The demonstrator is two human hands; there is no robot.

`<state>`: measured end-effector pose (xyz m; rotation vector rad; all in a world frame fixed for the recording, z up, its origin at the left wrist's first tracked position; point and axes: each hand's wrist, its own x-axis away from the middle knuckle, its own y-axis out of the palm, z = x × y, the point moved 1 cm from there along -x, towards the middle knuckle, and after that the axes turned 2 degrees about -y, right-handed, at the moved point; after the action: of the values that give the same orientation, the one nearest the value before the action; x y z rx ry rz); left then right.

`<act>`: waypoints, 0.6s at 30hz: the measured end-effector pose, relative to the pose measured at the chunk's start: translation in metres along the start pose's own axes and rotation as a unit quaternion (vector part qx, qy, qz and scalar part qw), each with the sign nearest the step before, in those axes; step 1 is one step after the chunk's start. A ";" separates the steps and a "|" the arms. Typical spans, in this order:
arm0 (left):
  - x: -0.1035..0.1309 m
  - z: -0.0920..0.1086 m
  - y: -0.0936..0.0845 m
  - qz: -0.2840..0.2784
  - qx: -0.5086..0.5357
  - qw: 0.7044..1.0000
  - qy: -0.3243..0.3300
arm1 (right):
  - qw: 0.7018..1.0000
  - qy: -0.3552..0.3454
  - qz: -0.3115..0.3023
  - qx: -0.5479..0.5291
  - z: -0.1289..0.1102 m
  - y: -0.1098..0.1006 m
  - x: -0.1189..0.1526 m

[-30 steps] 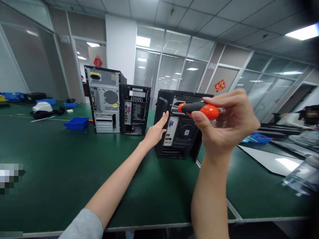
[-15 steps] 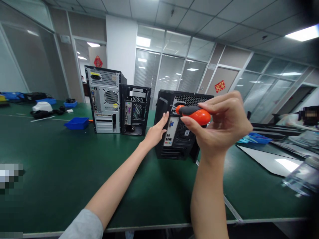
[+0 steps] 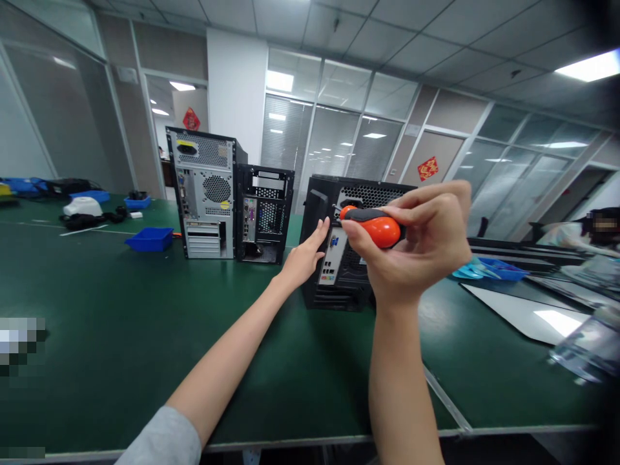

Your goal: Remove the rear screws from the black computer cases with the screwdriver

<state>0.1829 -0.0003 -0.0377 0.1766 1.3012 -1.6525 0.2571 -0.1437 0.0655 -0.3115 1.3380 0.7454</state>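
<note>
No legible text: a red diamond sign [image 3: 191, 119] in the doorway [image 3: 167, 97] left of the white pillar [image 3: 235, 90], and a gold-lettered one [image 3: 428, 169] rightward, are unreadable

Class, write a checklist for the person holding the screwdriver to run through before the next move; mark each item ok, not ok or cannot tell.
1. Right hand grips the screwdriver by its handle: ok.
2. Left hand rests against the nearest computer case: ok.
3. Case stands upright on the green table: ok.
4. Screwdriver tip seated in a screw: cannot tell, too small.
5. Blue tray within easy reach: cannot tell.
</note>
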 end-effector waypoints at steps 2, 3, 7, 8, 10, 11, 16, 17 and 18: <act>0.000 0.000 -0.001 0.002 0.011 1.000 0.000 | 0.999 0.029 0.006 -0.024 -0.002 0.003 0.001; 0.001 0.001 -0.001 0.005 0.019 1.000 0.001 | 0.998 0.042 0.007 -0.051 -0.002 0.005 0.001; 0.002 0.000 -0.001 0.018 0.049 0.999 0.010 | 0.975 0.074 -0.005 -0.211 -0.002 0.013 0.001; 0.003 0.000 -0.001 0.019 0.054 0.998 0.013 | 0.966 0.081 -0.013 -0.245 -0.002 0.014 0.001; 0.003 -0.001 0.000 0.021 0.059 0.998 0.018 | 0.953 0.096 -0.020 -0.287 -0.002 0.015 0.002; 0.003 -0.001 0.000 0.021 0.060 0.998 0.021 | 0.951 0.103 -0.017 -0.291 -0.002 0.015 0.002; 0.003 -0.001 0.000 0.024 0.053 0.998 0.029 | 0.970 0.096 0.019 -0.224 -0.001 0.015 0.002; 0.003 -0.001 0.000 0.024 0.051 0.998 0.027 | 0.969 0.097 0.022 -0.226 0.001 0.015 0.002; 0.003 -0.001 0.000 0.023 0.050 0.998 0.026 | 0.966 0.100 0.026 -0.238 0.002 0.015 0.002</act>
<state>0.1807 -0.0014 -0.0397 0.3099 1.2448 -1.6836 0.2486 -0.1306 0.0668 -0.7532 1.3475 1.1019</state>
